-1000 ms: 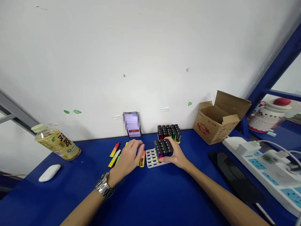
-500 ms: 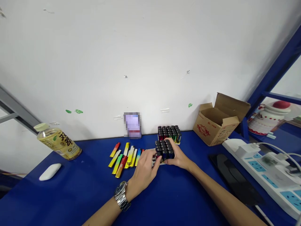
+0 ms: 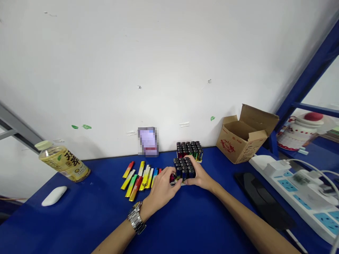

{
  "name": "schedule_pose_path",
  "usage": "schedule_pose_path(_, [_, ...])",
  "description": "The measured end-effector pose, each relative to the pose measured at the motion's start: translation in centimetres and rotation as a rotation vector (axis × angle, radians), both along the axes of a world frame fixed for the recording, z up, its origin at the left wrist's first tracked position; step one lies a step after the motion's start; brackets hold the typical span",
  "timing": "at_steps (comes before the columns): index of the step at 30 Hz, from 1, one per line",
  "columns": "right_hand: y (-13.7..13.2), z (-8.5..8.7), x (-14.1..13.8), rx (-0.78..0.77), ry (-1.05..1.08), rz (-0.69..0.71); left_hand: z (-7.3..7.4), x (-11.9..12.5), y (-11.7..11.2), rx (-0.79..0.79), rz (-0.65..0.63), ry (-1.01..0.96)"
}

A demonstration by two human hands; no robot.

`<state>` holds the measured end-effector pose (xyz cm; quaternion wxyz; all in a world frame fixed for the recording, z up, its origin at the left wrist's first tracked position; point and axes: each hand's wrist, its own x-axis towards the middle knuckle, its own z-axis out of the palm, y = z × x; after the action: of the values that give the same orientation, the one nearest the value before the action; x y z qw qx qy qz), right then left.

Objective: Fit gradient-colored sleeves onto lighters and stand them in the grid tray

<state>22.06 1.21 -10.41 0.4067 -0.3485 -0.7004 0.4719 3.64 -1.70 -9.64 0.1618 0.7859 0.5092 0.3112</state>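
Between my hands stands a block of upright black-topped lighters (image 3: 184, 164), packed in rows. My right hand (image 3: 199, 177) curves around its right side, fingers behind and thumb at the front. At the block's left front corner, the fingers of my left hand (image 3: 162, 186) are closed on a dark red lighter (image 3: 172, 177), partly hidden by the fingers. A pale tray edge shows under the block. Just left of that hand, several loose colourful lighters (image 3: 135, 187) lie on the blue table (image 3: 106, 208). A second filled rack of lighters (image 3: 189, 150) stands behind, near the wall.
A blurred-out phone-like screen (image 3: 148, 141) leans on the wall. An open cardboard box (image 3: 235, 143), a black phone (image 3: 262, 199) and a white power strip (image 3: 288, 195) are on the right. On the left are a drink bottle (image 3: 65, 162) and a white case (image 3: 54, 196).
My left hand has shifted slightly left and down at the block's corner, with the dark red lighter now lower. My right hand keeps its hold. The view has shifted a little.
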Motion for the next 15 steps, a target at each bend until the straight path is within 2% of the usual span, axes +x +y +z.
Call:
schedule_pose_path(6, [-0.1,0.1,0.0,0.000,-0.014,-0.030,0.7,0.0,0.1,-0.031,-0.024,-0.057])
schedule_pose_path(9, [0.0,-0.1,0.1,-0.007,-0.017,-0.024,1.4,-0.2,0.2,-0.038,0.005,-0.174])
schedule_pose_path(13, [0.0,-0.2,0.1,-0.012,-0.003,-0.011,2.3,-0.3,0.8,-0.287,0.174,-0.610])
schedule_pose_path(15, [0.0,-0.2,0.1,-0.011,0.004,-0.010,2.7,-0.3,1.3,-0.388,0.194,-0.874])
